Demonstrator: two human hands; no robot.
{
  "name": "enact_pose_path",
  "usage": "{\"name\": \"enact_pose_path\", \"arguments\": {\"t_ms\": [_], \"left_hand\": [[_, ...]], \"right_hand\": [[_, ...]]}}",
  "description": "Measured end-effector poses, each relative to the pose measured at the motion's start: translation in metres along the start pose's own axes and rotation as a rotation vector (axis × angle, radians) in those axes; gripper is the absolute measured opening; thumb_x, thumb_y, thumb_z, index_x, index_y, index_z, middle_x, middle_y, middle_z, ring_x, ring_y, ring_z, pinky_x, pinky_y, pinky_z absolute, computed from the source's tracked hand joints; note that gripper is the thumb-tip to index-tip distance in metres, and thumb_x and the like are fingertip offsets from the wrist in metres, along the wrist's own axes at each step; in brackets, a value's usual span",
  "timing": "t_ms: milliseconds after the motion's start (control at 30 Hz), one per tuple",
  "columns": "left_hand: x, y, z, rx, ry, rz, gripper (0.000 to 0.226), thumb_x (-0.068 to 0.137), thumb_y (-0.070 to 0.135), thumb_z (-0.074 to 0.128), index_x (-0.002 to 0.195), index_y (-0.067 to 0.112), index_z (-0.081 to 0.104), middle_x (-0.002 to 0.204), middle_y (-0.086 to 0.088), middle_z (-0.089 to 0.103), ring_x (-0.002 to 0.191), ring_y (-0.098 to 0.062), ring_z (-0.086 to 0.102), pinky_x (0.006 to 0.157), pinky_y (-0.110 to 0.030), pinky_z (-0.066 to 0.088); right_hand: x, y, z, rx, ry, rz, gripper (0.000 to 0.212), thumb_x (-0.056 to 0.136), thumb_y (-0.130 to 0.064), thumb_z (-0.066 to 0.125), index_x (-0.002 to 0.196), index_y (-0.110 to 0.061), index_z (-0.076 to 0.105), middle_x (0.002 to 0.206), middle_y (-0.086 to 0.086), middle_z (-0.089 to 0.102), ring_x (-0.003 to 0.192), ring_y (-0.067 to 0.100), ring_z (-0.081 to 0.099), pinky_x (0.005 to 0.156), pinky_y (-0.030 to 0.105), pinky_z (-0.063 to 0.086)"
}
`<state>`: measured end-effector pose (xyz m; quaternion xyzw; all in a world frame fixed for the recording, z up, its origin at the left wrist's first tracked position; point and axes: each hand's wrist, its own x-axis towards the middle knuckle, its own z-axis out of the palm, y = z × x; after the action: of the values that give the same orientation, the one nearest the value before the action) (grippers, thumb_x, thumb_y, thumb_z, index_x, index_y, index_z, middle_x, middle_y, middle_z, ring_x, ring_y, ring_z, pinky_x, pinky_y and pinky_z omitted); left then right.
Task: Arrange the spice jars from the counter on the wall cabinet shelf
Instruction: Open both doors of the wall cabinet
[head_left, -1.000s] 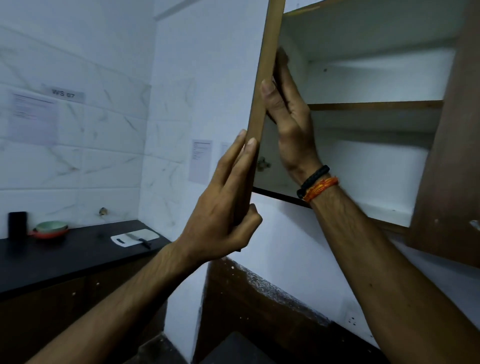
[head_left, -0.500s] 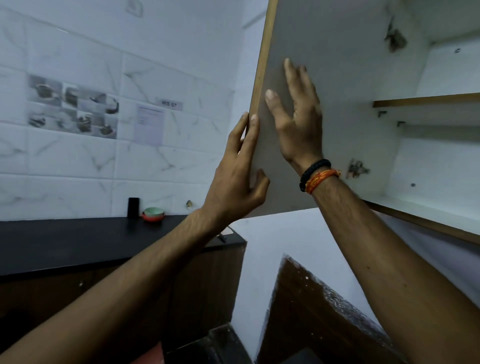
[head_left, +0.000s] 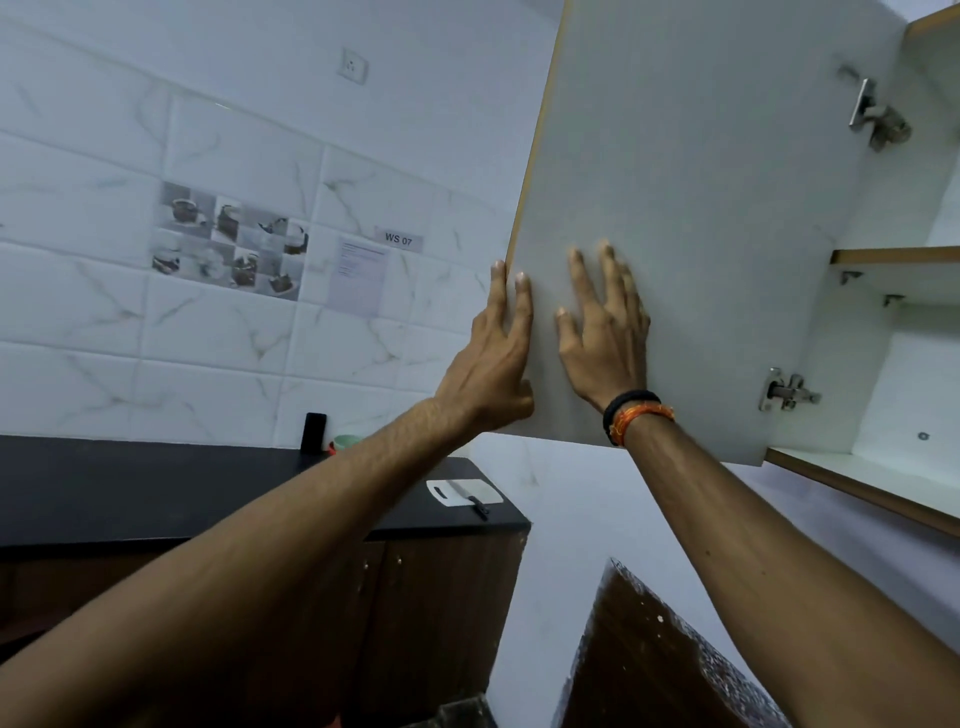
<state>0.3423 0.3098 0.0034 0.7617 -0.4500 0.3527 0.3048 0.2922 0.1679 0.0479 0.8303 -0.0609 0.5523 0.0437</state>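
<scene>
The cabinet door (head_left: 701, 208) now stands swung wide, its pale inner face turned toward the person, where a second ago it was seen nearly edge-on and only partly open. Both hands have followed it round. The left hand (head_left: 498, 353) curls over the door's free edge, fingers on the inner face and thumb tucked below, a light grip on the panel. The right hand (head_left: 605, 338) lies flat and spread against the inner face just beside it, pushing rather than holding; its fingertips are blurred, so it looks to be in motion. Black and orange wrist bands (head_left: 636, 415) sit just below it.

With the door out of the way, the cabinet interior is exposed at the right: the upper shelf (head_left: 893, 255) and the bottom shelf (head_left: 852, 467) both look bare in the part that shows. Two hinges (head_left: 784, 391) hold the door at its far side.

No spice jars are visible anywhere. The dark surface (head_left: 156, 488) below carries a white cutting board with a knife (head_left: 465, 492), a black object (head_left: 314, 432) and a green bowl (head_left: 345, 442) by the wall, but nothing I can call a jar; they must lie outside the view.

I judge the opening step to be nearly finished, and the fetching of jars not yet begun.
</scene>
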Motion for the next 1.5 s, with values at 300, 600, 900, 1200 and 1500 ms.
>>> {"name": "enact_pose_path", "arguments": {"t_ms": [300,600,900,1200,1500], "left_hand": [[0.015,-0.008,0.02,0.523,0.069,0.17,0.114,0.076,0.043,0.069,0.155,-0.008,0.005,0.163,-0.03,-0.006,0.152,-0.043,-0.01,0.122,-0.059,0.003],[0.019,-0.005,0.024,0.579,0.037,0.113,0.12,0.068,0.036,0.075,0.153,-0.012,0.007,0.161,-0.034,-0.004,0.151,-0.048,-0.006,0.122,-0.061,0.004],[0.016,0.062,0.057,0.427,0.149,0.133,0.102,0.062,0.021,0.07,0.153,0.004,0.027,0.164,-0.028,-0.003,0.151,-0.048,-0.007,0.111,-0.077,-0.002],[0.016,0.181,0.12,-0.101,0.025,0.477,0.076,0.082,0.02,0.062,0.151,0.005,0.034,0.166,-0.023,0.002,0.154,-0.039,0.002,0.124,-0.053,0.009],[-0.007,0.356,0.161,-0.578,-0.159,0.759,0.081,0.093,0.029,0.06,0.157,0.002,0.018,0.167,-0.018,0.003,0.155,-0.031,0.006,0.125,-0.039,0.016]], "right_hand": [[-0.01,0.015,0.018,-0.131,-0.006,-0.046,0.063,0.103,-0.036,0.035,0.161,-0.023,0.012,0.169,0.008,0.004,0.156,0.027,0.006,0.123,0.053,0.015],[-0.021,0.042,-0.002,-0.169,-0.189,-0.111,0.073,0.099,-0.03,0.048,0.161,-0.022,0.011,0.169,0.006,0.001,0.156,0.026,0.003,0.123,0.049,0.022],[-0.054,0.097,-0.073,-0.368,-0.282,-0.003,0.071,0.094,-0.028,0.058,0.157,-0.022,0.028,0.165,0.012,0.02,0.147,0.032,0.029,0.114,0.05,0.036],[-0.093,0.174,-0.206,-0.773,-0.158,0.22,0.062,0.086,-0.024,0.06,0.146,-0.015,0.047,0.155,0.015,0.038,0.142,0.033,0.035,0.11,0.05,0.035],[-0.152,0.209,-0.358,-1.204,-0.098,0.44,0.074,0.084,-0.026,0.059,0.153,-0.014,0.034,0.164,0.016,0.018,0.152,0.036,0.016,0.12,0.057,0.018]]}}
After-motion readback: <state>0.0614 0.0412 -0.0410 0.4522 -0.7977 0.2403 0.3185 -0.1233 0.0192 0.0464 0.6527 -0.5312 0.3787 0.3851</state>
